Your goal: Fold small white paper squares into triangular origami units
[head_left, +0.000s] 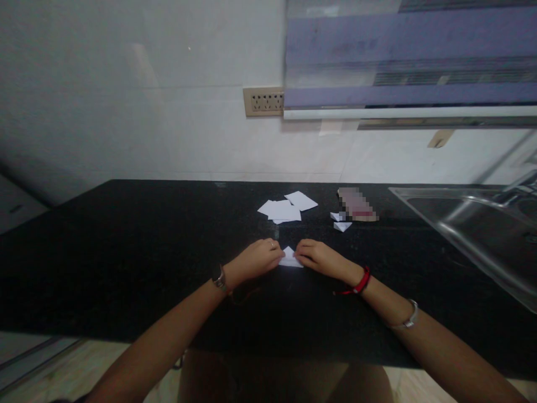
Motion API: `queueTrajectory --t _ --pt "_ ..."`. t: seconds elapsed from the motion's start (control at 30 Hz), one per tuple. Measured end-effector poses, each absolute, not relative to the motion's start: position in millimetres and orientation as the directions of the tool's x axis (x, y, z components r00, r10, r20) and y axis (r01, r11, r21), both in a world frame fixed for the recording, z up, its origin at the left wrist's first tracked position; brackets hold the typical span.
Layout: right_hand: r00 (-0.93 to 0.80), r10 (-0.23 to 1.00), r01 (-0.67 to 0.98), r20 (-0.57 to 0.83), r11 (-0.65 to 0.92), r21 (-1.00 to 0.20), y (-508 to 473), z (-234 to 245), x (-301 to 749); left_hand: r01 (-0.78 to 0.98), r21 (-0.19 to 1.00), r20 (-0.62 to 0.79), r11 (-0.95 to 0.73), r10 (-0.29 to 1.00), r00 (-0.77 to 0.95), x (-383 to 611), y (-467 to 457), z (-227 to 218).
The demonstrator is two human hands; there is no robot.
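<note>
A small sheet of white paper (290, 259), folded to a peak at its far side, lies on the black countertop between my hands. My left hand (260, 257) has its fingers closed on the paper's left edge. On the opposite edge, my right hand (319, 257) pinches the paper with curled fingers. Just beyond, several loose white paper pieces (284, 210) overlap in a small pile. Off to the right sit small folded white papers (343, 226), close to a flat, blurred reddish item (356, 204) whose kind I cannot make out.
The black countertop (126, 246) runs along a pale tiled wall. A steel sink (444, 224) with a faucet is set into it at the right. A socket panel (264, 102) and a purple striped blind (403, 50) are on the wall above.
</note>
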State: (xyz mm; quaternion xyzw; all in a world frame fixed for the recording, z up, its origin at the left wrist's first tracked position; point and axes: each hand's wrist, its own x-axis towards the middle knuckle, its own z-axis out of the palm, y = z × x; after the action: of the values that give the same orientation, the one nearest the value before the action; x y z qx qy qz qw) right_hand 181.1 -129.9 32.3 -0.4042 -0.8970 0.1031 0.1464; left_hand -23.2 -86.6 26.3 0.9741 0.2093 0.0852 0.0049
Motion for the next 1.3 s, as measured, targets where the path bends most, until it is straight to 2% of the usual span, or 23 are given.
queueTrajectory --t 0.13,0.2,0.3,0.43,0.5,0.6,0.8,1.0,1.13,1.23,1.3 --pt "-0.633 0.753 0.712 0.177 0.657 -0.249 -132.0 31.3 180.1 0.415 -0.049 0.158 -0.908 0.404 0.901 -20.7 -91.4 28.0" --pt "-0.625 0.759 0.725 0.182 0.651 -0.225 -132.9 30.2 179.4 0.425 -0.051 0.163 -0.904 0.413 0.896 -19.3 -91.8 27.0" --pt "-0.595 0.777 0.738 0.206 0.63 -0.241 -132.5 27.7 177.2 0.443 0.067 0.202 -0.894 0.447 0.871 -17.2 -88.3 21.7" --pt "-0.493 0.841 0.751 0.225 0.541 -0.377 -130.1 26.0 173.4 0.442 0.289 0.274 -0.849 0.515 0.812 -14.4 -79.9 9.5" --pt "-0.441 0.874 0.769 0.205 0.486 -0.415 -129.2 26.1 172.1 0.46 0.354 0.302 -0.815 0.564 0.768 -13.0 -77.0 3.8" --pt "-0.397 0.9 0.792 0.18 0.435 -0.428 -128.3 26.5 171.0 0.499 0.392 0.312 -0.773 0.622 0.718 -11.1 -75.6 -2.0" --pt "-0.345 0.928 0.807 0.144 0.371 -0.459 -123.8 24.6 171.6 0.594 0.358 0.275 -0.72 0.69 0.67 -9.0 -77.7 -5.8" --pt "-0.286 0.953 0.765 0.097 0.288 -0.576 -118.4 21.0 172.2 0.651 0.317 0.261 -0.69 0.723 0.64 -6.9 -78.8 -4.3" --pt "-0.307 0.945 0.78 0.116 0.319 -0.538 -118.3 22.8 171.3 0.597 0.236 0.307 -0.767 0.642 0.703 -7.8 -81.9 4.7" --pt "-0.34 0.925 0.802 0.17 0.38 -0.461 -119.9 24.9 170.0 0.512 0.134 0.221 -0.849 0.529 0.819 -12.5 -86.2 13.7" --pt "-0.37 0.906 0.801 0.204 0.422 -0.424 -122.0 25.9 169.2 0.494 0.066 0.166 -0.867 0.498 0.851 -16.6 -89.7 19.3"
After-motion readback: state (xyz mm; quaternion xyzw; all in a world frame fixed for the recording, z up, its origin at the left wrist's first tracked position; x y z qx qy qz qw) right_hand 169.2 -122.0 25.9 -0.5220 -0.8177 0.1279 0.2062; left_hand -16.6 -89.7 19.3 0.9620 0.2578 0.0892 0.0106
